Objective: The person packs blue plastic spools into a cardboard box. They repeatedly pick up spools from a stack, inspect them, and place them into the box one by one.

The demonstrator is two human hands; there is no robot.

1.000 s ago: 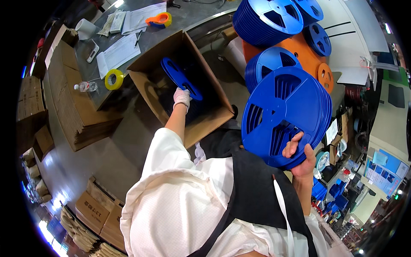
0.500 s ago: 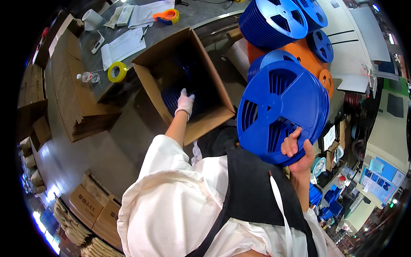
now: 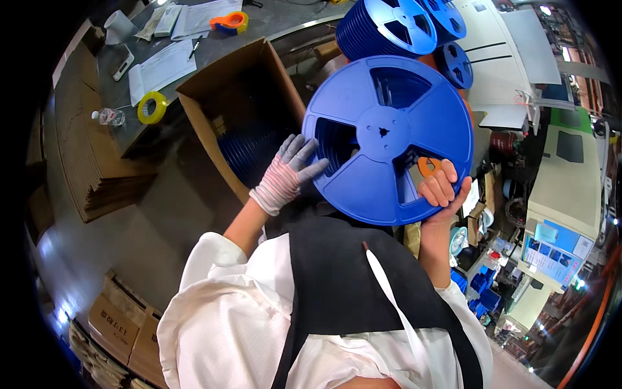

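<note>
My right hand (image 3: 444,191), bare, grips the lower right rim of a stack of blue plastic reels (image 3: 356,185), its fingers over the front face. The stack is held up in front of me, its broad face with several cut-out windows turned toward me. My left hand (image 3: 285,175) wears a pale glove with grey fingertips. Its fingers are spread at the stack's left rim; whether they touch it I cannot tell. Just beyond that hand, an open cardboard box (image 3: 206,139) holds more blue reels (image 3: 243,152) standing on edge.
Behind the held stack stand more blue reels (image 3: 363,39). On the grey table (image 3: 155,84) lie yellow tape (image 3: 151,107), an orange tape dispenser (image 3: 230,23), papers (image 3: 162,70) and a clear bottle (image 3: 109,117). Flattened cartons (image 3: 81,142) lean at the left. A beige machine (image 3: 564,181) stands right.
My left hand has come out of the box and moved right to the stack's rim. My right hand has shifted the stack left and up, turning its face more squarely toward me.
</note>
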